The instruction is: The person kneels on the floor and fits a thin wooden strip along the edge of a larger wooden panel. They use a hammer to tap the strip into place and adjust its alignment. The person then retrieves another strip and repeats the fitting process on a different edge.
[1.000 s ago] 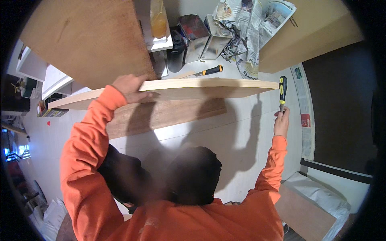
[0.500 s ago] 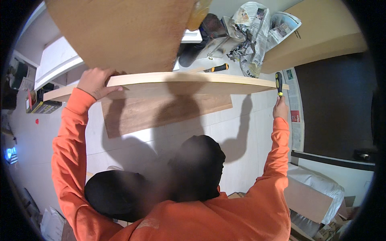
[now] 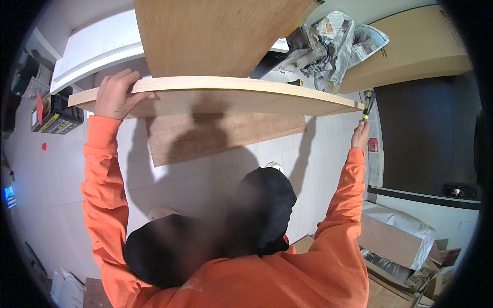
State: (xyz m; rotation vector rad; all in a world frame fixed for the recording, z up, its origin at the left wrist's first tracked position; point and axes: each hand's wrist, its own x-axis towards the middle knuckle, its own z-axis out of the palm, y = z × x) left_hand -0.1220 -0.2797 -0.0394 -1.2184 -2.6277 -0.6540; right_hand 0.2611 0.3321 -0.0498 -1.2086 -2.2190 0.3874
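A long pale wooden board (image 3: 221,100) stands across in front of me, its light edge uppermost. My left hand (image 3: 117,93) grips this edge near the left end, thumb on the near face and fingers over the far side. At the right end, my right hand (image 3: 361,136) is closed round the lower part of a screwdriver (image 3: 367,105) with a black-and-yellow handle. The handle points up and away, beside the board's end; whether it touches the wood I cannot tell. The shaft is hidden in my fingers.
A brown wooden sheet (image 3: 179,138) lies on the floor beneath the board; a large brown panel (image 3: 205,41) rises behind. Beyond are an orange-and-black tool handle (image 3: 295,82), crumpled newspaper (image 3: 334,51) and a large carton (image 3: 405,61). A white cabinet (image 3: 97,51) stands left, a dark door (image 3: 429,133) right.
My view has shifted, bringing my shoes into sight. The screwdriver handle, earlier overlapping the board's top edge, now shows beside its right end. My left hand keeps its grip on the board.
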